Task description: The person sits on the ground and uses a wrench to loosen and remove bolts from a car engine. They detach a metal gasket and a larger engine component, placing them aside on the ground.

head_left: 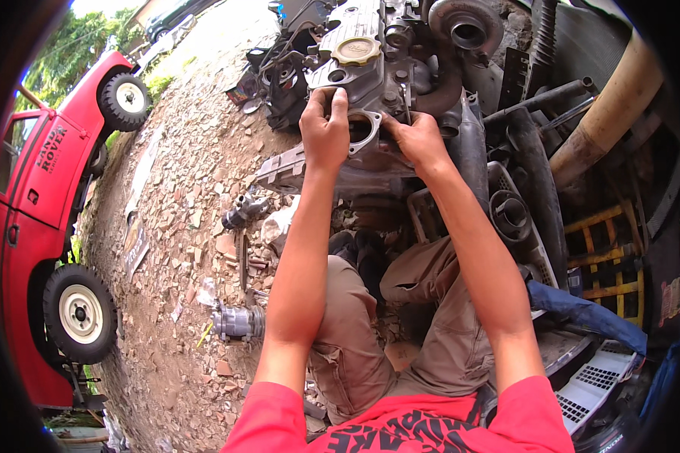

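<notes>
A large grey engine (pixel 359 90) with a pale oil filler cap (pixel 356 50) stands in front of me. At its near end a metal flange (pixel 374 127) surrounds a round dark opening. My left hand (pixel 325 130) is closed at the flange's left side, thumb raised and fingers curled. On the opposite side my right hand (pixel 419 141) grips with its thumb against the flange's edge, its other fingers partly hidden behind engine parts. Below the hands juts a flat ribbed metal casting (pixel 283 167). Whether the flange is loose or fixed to the engine I cannot tell.
Stony ground (pixel 174 226) lies to the left, with a cylindrical metal part (pixel 238 322) and a smaller metal fitting (pixel 243 211) on it. A red off-road vehicle (pixel 34 189) stands farther left. Pipes (pixel 533 174), a yellow crate (pixel 601 249) and a bamboo pole (pixel 608 113) crowd the right.
</notes>
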Motion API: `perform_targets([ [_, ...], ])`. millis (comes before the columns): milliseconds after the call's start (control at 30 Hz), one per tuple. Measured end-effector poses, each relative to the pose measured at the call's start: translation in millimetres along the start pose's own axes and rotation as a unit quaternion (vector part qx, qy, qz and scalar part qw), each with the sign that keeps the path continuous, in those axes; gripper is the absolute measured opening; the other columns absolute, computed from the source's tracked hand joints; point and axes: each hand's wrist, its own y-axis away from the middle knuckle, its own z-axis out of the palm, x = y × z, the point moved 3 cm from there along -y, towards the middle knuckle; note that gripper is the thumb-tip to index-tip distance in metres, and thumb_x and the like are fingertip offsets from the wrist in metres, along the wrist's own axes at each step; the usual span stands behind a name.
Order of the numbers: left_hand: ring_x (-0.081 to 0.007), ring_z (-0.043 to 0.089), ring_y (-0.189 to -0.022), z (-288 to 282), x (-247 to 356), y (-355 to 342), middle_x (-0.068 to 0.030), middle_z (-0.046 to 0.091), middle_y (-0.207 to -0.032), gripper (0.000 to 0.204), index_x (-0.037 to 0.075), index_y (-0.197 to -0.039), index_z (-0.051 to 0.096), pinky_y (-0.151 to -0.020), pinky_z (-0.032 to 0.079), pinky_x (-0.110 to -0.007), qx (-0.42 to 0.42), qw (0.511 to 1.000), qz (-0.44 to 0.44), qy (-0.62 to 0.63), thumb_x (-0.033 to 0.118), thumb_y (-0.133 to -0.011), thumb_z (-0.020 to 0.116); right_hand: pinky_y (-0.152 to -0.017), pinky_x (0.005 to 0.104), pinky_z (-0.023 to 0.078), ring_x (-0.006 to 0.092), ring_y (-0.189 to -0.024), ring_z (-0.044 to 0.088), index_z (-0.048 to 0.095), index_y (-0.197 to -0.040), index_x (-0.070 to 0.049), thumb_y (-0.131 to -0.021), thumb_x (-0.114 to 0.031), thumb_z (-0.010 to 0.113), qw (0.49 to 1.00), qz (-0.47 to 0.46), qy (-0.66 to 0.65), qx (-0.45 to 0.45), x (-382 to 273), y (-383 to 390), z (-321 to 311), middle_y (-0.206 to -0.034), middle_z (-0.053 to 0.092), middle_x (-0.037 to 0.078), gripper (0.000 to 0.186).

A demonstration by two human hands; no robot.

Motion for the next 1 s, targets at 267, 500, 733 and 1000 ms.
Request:
perform_targets([
  [267, -0.0142, 0.064, -0.075, -3, -2, 3, -0.0099, 0.070, -0.082, 0.016, -0.004, -0.094, 0.066, -0.071, 0.051, -0.030, 0.029, 0.999, -0.019, 0.003, 0.011, -0.091, 0.063, -0.059, 0.0284, 0.058, 0.0095, -0.071, 0.063, 0.070, -0.099, 0.004, -0.096, -0.017, 0.067, 0.993, 0.011, 0.120, 0.010, 9, -12, -3, -0.087, 0.069, 0.004, 0.022],
  [500, -0.0147, 0.064, -0.082, -9, -3, 5, -0.0102, 0.070, -0.089, 0.020, -0.004, -0.100, 0.066, -0.076, 0.050, -0.029, -0.006, 0.999, -0.015, -0.033, 0.014, -0.093, 0.063, -0.045, 0.0259, 0.045, 0.0098, -0.061, 0.063, 0.069, -0.084, 0.000, -0.091, -0.020, 0.072, 0.986, 0.073, 0.149, -0.001, -21, 1, -1, -0.074, 0.065, 0.002, 0.021],
  [733, -0.0185, 0.067, -0.078, -12, 0, 7, -0.0124, 0.072, -0.086, 0.018, -0.003, -0.096, 0.067, -0.074, 0.052, -0.032, -0.010, 0.999, -0.004, -0.031, 0.014, -0.090, 0.065, -0.039, 0.0247, 0.028, 0.0078, -0.052, 0.049, 0.069, -0.091, -0.005, -0.090, -0.024, 0.075, 0.979, 0.196, -0.049, 0.012, -24, 18, 4, -0.074, 0.056, -0.001, 0.020],
  [1000, -0.0184, 0.068, -0.079, -5, 2, 10, -0.0131, 0.072, -0.087, 0.017, -0.004, -0.097, 0.067, -0.074, 0.053, -0.032, -0.007, 1.000, -0.020, -0.022, 0.012, -0.090, 0.064, -0.038, 0.0225, 0.022, 0.0061, -0.046, 0.038, 0.065, -0.083, -0.006, -0.089, -0.025, 0.076, 0.977, 0.197, -0.075, -0.010, -7, 5, -9, -0.070, 0.049, -0.001, 0.023],
])
